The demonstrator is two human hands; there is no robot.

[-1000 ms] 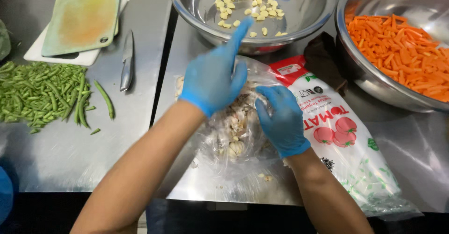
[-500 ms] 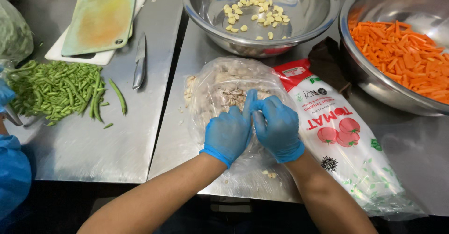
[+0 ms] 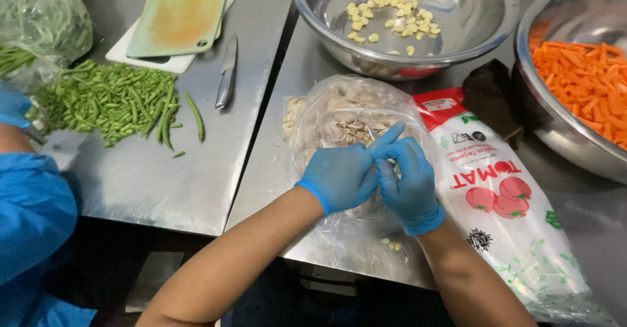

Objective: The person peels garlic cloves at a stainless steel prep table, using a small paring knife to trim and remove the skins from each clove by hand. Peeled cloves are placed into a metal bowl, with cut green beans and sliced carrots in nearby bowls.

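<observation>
My left hand [image 3: 339,178] and my right hand [image 3: 408,177], both in blue gloves, meet over a clear plastic bag [image 3: 333,114] of garlic cloves and papery skins on the steel table. Their fingertips pinch a small garlic clove between them, mostly hidden by the gloves. My right index finger points up and left. Beyond the bag stands a steel bowl [image 3: 326,33] holding peeled garlic cloves [image 3: 385,20].
A printed white-and-red plastic bag [image 3: 503,196] lies right of my hands. A steel bowl [image 3: 542,118] of carrot sticks [image 3: 588,79] stands at far right. A knife [image 3: 227,72], a cutting board [image 3: 179,13] and green beans [image 3: 117,101] lie left. Another person's blue sleeve [image 3: 32,216] is at the left edge.
My left hand came back from the garlic bowl down to the bag and joined my right hand there. The right hand stayed over the bag.
</observation>
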